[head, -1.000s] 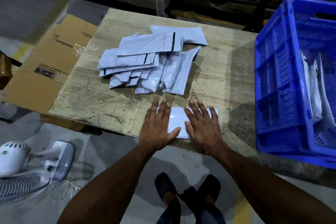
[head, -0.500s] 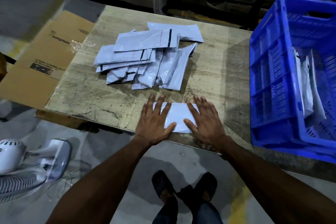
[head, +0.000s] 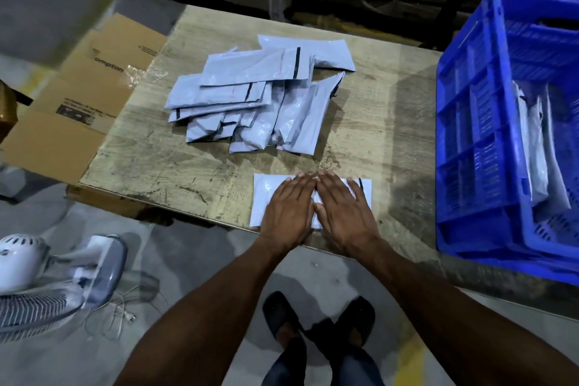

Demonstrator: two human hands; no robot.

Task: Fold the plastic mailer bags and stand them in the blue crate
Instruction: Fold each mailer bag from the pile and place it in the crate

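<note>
A white mailer bag lies flat at the near edge of the wooden table. My left hand and my right hand press on it side by side with straight fingers, their inner edges touching. Both hands cover the bag's middle. A loose pile of grey mailer bags lies farther back on the table. The blue crate stands at the right, with a few folded bags upright inside it.
Flattened cardboard lies left of the table. A white fan with its cord sits on the floor at the lower left. My feet stand just below the table edge. Dark stacked goods run along the back.
Both hands have slid inward across the bag from its two ends and now meet at its middle. The bag's left and right ends show again.
</note>
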